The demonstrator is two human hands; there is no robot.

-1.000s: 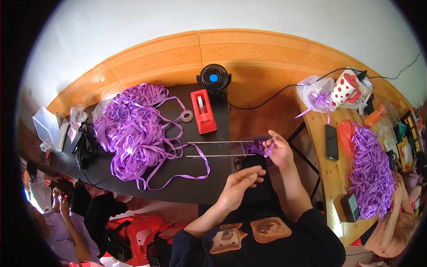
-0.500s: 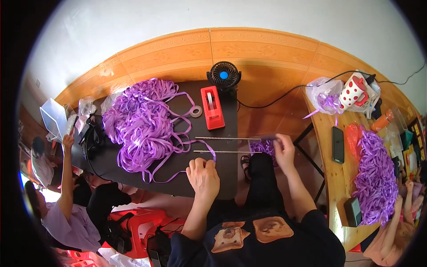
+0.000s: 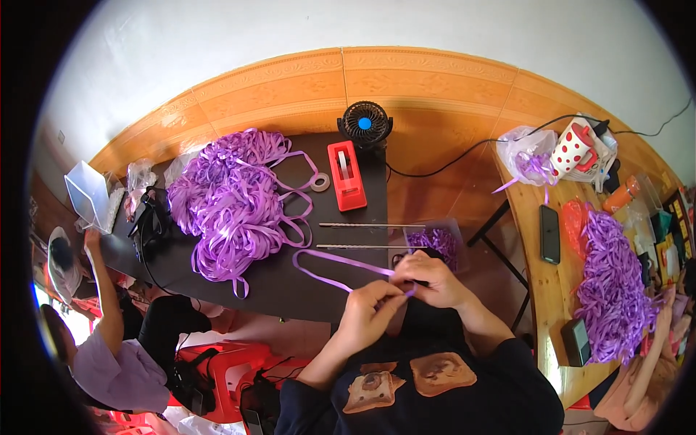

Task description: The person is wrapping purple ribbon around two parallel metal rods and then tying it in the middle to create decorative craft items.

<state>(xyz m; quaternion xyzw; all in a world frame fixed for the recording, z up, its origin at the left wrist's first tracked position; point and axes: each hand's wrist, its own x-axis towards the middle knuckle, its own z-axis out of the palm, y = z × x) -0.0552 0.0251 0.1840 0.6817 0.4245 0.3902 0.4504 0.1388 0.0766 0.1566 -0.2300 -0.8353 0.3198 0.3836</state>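
My left hand point(image 3: 371, 313) and my right hand point(image 3: 433, 280) meet in front of my body, just off the near right corner of the black table. Both are closed on a purple ribbon point(image 3: 322, 278), pinching it between thumbs and fingers. The ribbon's slack makes a narrow loop that reaches left over the tabletop. A small dark bit shows at my right fingers; I cannot make out what it is. Beyond my hands, two thin metal rods point(image 3: 373, 225) stick out past the table's right edge. A big heap of purple ribbon point(image 3: 235, 210) lies to the left.
A red tape dispenser point(image 3: 346, 177), a tape roll point(image 3: 320, 182) and a black fan point(image 3: 366, 123) stand farther back. Below the rod ends sits a clear bin point(image 3: 457, 235) of ribbon pieces. The wooden table point(image 3: 540, 290) at right bears a phone point(image 3: 549, 234) and more ribbon. People sit at both sides.
My right hand has come left and nearer, away from the rod ends. My left hand has moved right and down to meet it. The held ribbon now loops between heap and hands.
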